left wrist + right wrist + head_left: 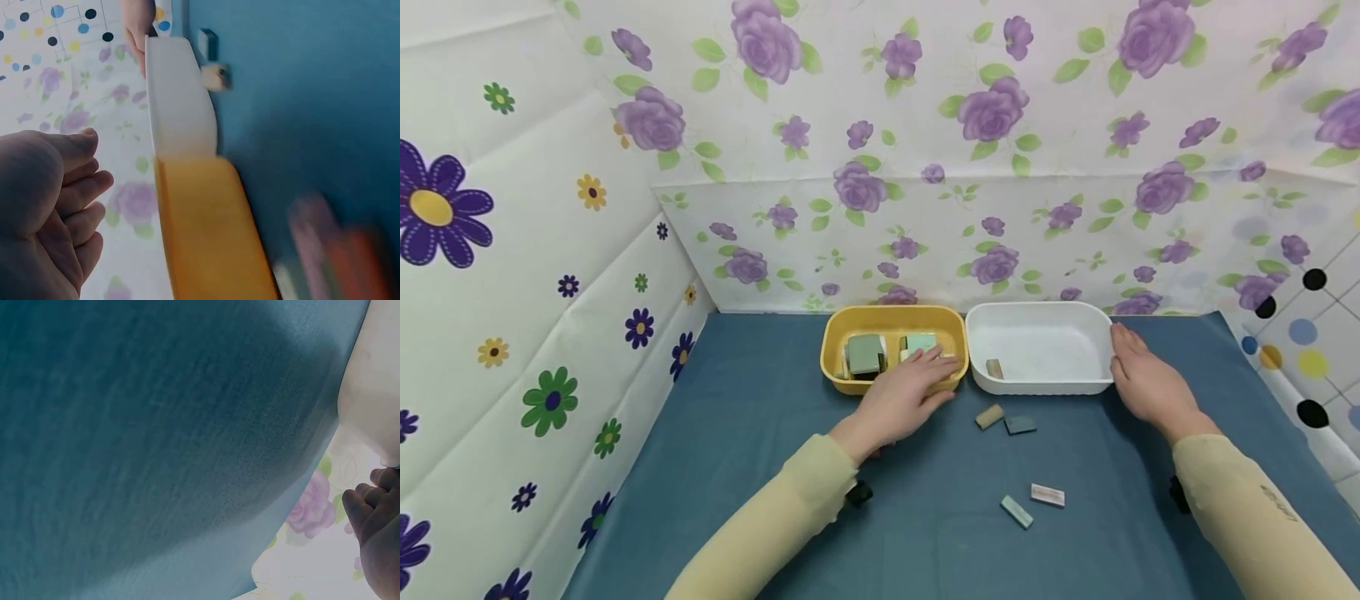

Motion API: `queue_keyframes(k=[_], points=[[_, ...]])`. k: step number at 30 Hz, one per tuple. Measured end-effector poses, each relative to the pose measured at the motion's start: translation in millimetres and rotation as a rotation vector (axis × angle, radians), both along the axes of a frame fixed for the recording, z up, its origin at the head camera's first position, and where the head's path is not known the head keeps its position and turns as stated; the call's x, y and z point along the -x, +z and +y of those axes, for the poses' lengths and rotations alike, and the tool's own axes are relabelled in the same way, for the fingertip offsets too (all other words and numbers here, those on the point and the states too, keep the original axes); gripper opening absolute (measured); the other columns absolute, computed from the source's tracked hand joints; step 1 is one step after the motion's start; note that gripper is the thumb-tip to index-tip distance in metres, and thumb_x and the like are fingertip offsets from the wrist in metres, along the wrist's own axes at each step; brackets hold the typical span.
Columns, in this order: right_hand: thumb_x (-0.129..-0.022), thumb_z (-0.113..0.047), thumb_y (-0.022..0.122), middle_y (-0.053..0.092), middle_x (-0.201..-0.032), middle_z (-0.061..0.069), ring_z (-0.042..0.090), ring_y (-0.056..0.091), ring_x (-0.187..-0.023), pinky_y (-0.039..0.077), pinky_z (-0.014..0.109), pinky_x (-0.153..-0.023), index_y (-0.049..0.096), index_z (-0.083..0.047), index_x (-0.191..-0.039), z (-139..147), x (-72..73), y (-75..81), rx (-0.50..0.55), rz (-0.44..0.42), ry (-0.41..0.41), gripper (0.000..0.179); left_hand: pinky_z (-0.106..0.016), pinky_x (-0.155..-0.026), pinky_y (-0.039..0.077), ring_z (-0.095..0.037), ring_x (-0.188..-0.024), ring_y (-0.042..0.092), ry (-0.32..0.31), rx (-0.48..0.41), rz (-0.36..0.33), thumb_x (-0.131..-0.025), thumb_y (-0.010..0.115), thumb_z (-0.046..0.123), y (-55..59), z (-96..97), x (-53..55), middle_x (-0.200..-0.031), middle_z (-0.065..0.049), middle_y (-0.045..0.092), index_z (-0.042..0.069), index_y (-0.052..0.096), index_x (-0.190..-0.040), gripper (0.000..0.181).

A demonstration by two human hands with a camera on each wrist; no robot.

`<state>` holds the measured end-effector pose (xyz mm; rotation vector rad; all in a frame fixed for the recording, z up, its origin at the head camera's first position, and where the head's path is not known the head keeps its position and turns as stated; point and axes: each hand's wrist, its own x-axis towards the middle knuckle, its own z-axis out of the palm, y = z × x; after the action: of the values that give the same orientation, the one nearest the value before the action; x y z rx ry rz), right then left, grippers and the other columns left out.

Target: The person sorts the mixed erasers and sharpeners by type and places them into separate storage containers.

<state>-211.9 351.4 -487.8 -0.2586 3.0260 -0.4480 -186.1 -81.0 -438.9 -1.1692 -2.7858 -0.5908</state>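
Note:
My left hand (913, 390) is over the right part of a yellow tub (892, 313), fingers extended in the head view and loosely bent in the left wrist view, holding nothing I can see. Inside the tub are several small rectangular blocks, a grey-green block (866, 353) and a pale green block (921, 341) among them; the hand hides part of this pile. My right hand (1150, 379) lies along the right end of a white tub (1037, 390), its straight fingers against the wall. One small beige block (995, 368) sits in the white tub.
On the blue cloth (940, 533) lie a tan block (989, 417), a dark teal block (1020, 425), a pinkish block (1047, 496) and a mint block (1017, 512). A blurred orange block (359, 262) shows near the yellow tub. Flowered sheeting (865, 233) rises behind.

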Motion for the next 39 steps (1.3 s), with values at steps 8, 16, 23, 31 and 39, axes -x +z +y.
queue_keyframes(k=[8, 16, 23, 31, 39], points=[[-0.118, -0.028, 0.025, 0.005, -0.173, 0.032, 0.054, 0.011, -0.158, 0.018, 0.07, -0.123, -0.001, 0.006, -0.167, -2, -1.2, 1.3, 0.009, -0.01, -0.007, 0.066, -0.046, -0.117, 0.045, -0.025, -0.149, 0.048, 0.09, -0.047, -0.036, -0.107, 0.07, 0.026, -13.7, -71.3, -25.0, -0.154, -0.006, 0.061, 0.016, 0.068, -0.147, 0.041], [-0.118, -0.028, 0.026, 0.005, -0.173, 0.032, 0.054, 0.01, -0.158, 0.018, 0.07, -0.123, 0.0, 0.007, -0.167, -1, -1.2, 0.3, 0.011, -0.014, -0.005, 0.066, -0.056, -0.091, 0.059, -0.035, -0.143, 0.056, 0.134, -0.051, -0.091, -0.105, 0.073, 0.025, -27.3, -110.9, -44.9, -0.148, -0.014, 0.064, 0.014, 0.074, -0.14, 0.036], [-0.118, -0.028, 0.025, 0.006, -0.173, 0.033, 0.054, 0.012, -0.158, 0.019, 0.07, -0.122, 0.0, 0.006, -0.168, 0, -0.5, -0.3, 0.02, 0.007, 0.002, 0.065, -0.06, -0.106, 0.052, -0.036, -0.142, 0.056, 0.17, 0.011, -0.189, -0.103, 0.075, 0.033, -38.6, -123.3, -54.8, -0.149, -0.014, 0.064, 0.016, 0.072, -0.143, 0.043], [-0.118, -0.028, 0.025, 0.005, -0.174, 0.032, 0.053, 0.011, -0.159, 0.018, 0.07, -0.123, 0.0, 0.006, -0.168, 0, 0.3, -0.3, 0.03, 0.011, 0.007, 0.065, -0.06, -0.103, 0.053, -0.042, -0.136, 0.06, 0.198, 0.121, -0.162, -0.1, 0.079, 0.037, -46.6, -126.0, -63.9, -0.148, -0.02, 0.063, 0.015, 0.071, -0.143, 0.049], [-0.118, -0.029, 0.025, 0.006, -0.174, 0.032, 0.053, 0.011, -0.159, 0.019, 0.07, -0.123, 0.0, 0.006, -0.168, 2, 0.1, -1.6, 0.024, 0.015, 0.013, 0.065, -0.057, -0.103, 0.055, -0.038, -0.134, 0.063, 0.226, 0.127, -0.142, -0.098, 0.082, 0.033, -52.0, -121.2, -68.4, -0.145, -0.018, 0.066, 0.013, 0.073, -0.14, 0.048]])
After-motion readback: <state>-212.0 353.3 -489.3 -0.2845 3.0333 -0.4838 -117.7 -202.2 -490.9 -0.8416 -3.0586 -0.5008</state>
